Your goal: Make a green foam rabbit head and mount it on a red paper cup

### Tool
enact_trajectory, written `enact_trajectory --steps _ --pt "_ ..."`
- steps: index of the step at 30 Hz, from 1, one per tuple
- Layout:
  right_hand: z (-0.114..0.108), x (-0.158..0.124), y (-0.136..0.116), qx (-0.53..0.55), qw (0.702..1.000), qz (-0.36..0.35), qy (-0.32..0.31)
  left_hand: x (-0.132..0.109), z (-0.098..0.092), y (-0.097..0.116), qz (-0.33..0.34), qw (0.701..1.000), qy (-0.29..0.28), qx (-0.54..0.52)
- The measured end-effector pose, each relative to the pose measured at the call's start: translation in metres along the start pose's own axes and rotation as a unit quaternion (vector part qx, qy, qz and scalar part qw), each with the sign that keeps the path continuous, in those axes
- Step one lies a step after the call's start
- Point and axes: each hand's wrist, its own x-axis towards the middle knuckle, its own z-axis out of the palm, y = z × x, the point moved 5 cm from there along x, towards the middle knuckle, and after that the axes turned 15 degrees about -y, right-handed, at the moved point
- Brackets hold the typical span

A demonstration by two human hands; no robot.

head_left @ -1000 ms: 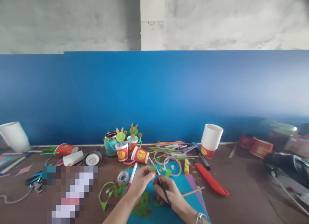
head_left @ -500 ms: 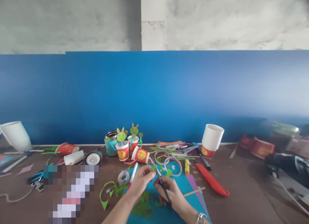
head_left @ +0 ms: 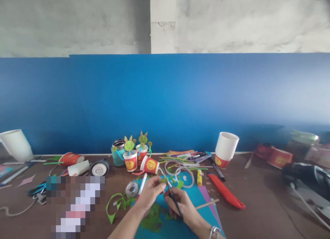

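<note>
My left hand (head_left: 152, 191) pinches a small green paper piece (head_left: 163, 180) between thumb and fingers. Fingers of my right hand (head_left: 182, 203) are closed round the dark handles of a pair of scissors (head_left: 174, 200). The blades point up and away, beside the green piece; whether they touch it I cannot tell. Beneath both hands lies a blue sheet (head_left: 192, 227), with a larger green paper piece (head_left: 154, 219) bearing drawn marks on it, partly hidden by my left wrist. A white and red marker (head_left: 141, 184) lies beside my left hand.
A tape roll (head_left: 131, 190) and green paper scraps (head_left: 111, 216) lie left of the sheet. Paper cups with green animal figures (head_left: 130, 160) stand behind, near a tipped cup (head_left: 150, 164). To the right are a glue stick (head_left: 199, 177), a red-handled tool (head_left: 227, 191) and stacked cups (head_left: 227, 146).
Almost nothing differs. Both hands keep their places with the scissors and the green paper piece; the whole view has shifted very slightly.
</note>
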Motion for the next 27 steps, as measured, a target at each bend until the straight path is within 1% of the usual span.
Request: enact_trajectory --steps 5,10,16,19,23,27 --pt "0.0010 0.0003 -0.0048 -0.012 1.000 -0.001 0.005 0.0000 -0.0027 0.0004 -0.007 1.000 -0.007 0.001" --pt "0.0002 -0.0004 -0.0043 -0.014 1.000 -0.004 0.006 0.0003 -0.0035 -0.0017 -0.008 1.000 -0.008 -0.006" --pt "-0.0005 -0.0007 -0.0038 -0.027 1.000 -0.009 0.007 0.0010 -0.0032 -0.0050 -0.005 1.000 0.007 -0.019" --pt "-0.0003 -0.0001 -0.0024 -0.018 1.000 -0.003 0.005 0.0008 -0.0022 -0.0049 0.000 1.000 0.012 -0.015" --pt "0.0009 0.0006 -0.0003 0.009 1.000 -0.008 -0.005 0.0004 -0.0014 -0.0031 0.003 1.000 0.003 0.002" --pt "0.0003 0.0006 -0.0003 0.005 1.000 -0.009 0.001 0.0001 -0.0019 -0.0003 0.003 1.000 -0.002 0.012"
